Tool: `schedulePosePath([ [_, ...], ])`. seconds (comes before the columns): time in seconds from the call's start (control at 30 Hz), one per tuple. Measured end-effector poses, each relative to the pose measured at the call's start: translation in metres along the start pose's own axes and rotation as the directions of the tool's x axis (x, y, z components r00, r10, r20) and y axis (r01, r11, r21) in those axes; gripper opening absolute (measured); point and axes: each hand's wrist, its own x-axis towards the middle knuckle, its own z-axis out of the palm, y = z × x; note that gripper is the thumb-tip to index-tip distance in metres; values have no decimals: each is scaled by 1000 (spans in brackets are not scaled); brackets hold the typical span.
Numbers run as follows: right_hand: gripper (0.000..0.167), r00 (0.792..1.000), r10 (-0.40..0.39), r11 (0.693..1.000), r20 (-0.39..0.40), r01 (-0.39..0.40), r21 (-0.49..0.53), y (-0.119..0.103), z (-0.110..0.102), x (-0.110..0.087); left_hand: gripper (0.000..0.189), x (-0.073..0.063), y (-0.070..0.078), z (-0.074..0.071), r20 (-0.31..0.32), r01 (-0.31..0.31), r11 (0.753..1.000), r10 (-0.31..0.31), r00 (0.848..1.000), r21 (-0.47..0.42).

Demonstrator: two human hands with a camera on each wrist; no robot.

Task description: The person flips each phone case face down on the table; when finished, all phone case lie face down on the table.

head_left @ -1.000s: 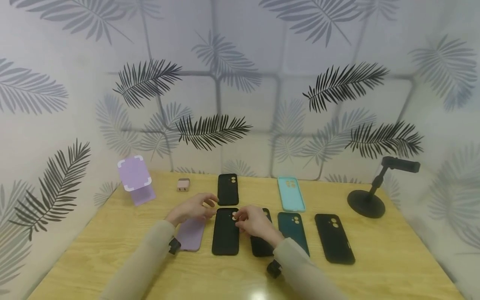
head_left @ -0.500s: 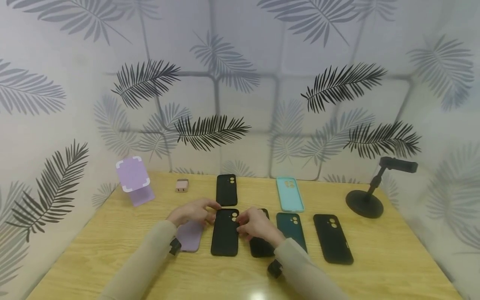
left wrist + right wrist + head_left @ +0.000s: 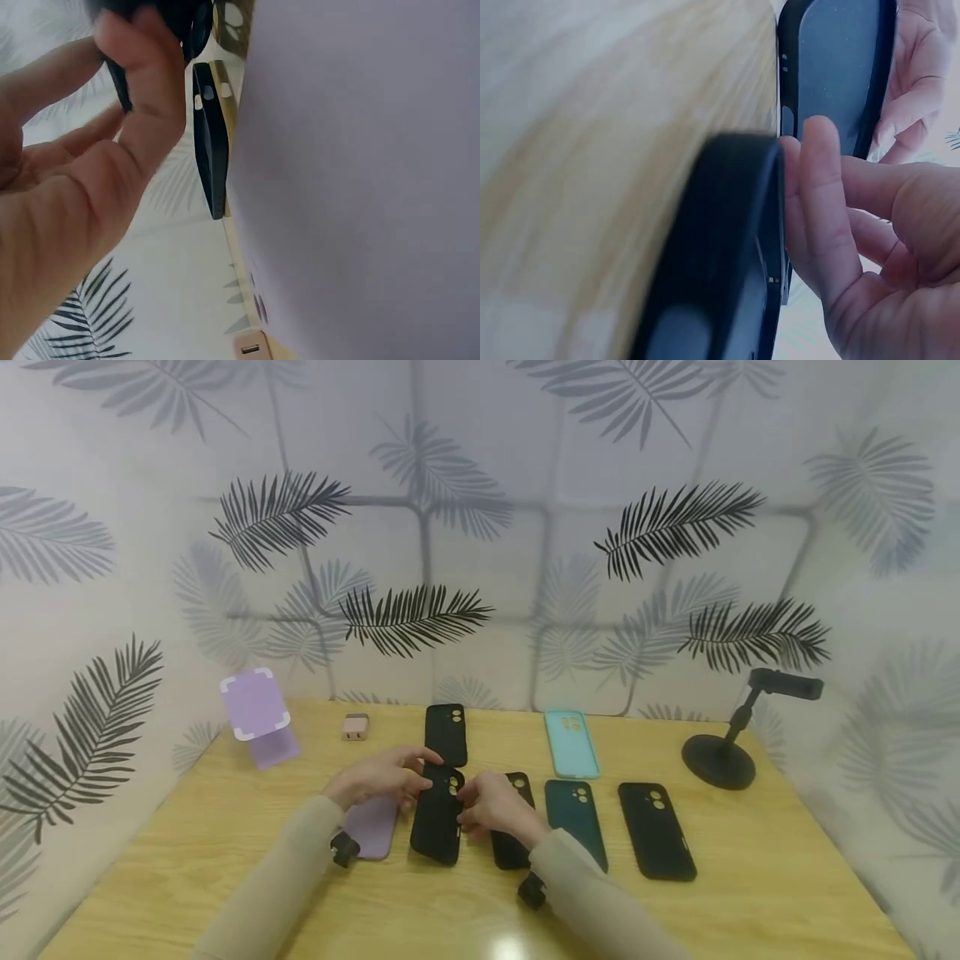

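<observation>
In the head view both hands hold one black phone case (image 3: 435, 822), tilted with one long side raised. My left hand (image 3: 381, 778) grips its left side near the top. Across from it, my right hand (image 3: 497, 806) pinches the right edge by the camera cutouts. The right wrist view shows the held case's hollow inner face (image 3: 838, 67), with the left fingers on its far edge. Under my left wrist lies a purple phone case (image 3: 372, 831). Another black case (image 3: 512, 852) is partly covered by my right hand, and a further black case (image 3: 446, 735) lies just behind.
Right of the hands lie a dark teal case (image 3: 576, 822), a black case (image 3: 657, 833) and a light turquoise case (image 3: 572, 745). A purple stand (image 3: 258, 710) and a pink charger plug (image 3: 356, 727) are at back left. A black stand (image 3: 720, 762) occupies the right.
Both hands have closed in on the middle black case, which lay flat between them earlier. It is now gripped and tilted up on one side. The head view has shifted slightly.
</observation>
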Motion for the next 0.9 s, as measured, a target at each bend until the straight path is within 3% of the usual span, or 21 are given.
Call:
schedulePosePath([
  [0.2,31,998,40,993,45,-45,109,1,2,4,57,-1,5,2,-13,19,1000,-19,1000,3],
  [0.37,27,995,7,989,97,-22,148,4,-1,2,61,-1,5,0,-7,-10,1000,10,1000,18],
  [0.63,46,988,-1,964,153,-40,263,0,-1,-5,58,0,9,0,-20,-69,996,70,997,53],
  [0.9,59,985,-33,954,170,-20,301,-2,3,-5,54,1,15,8,-36,-69,996,71,997,58],
])
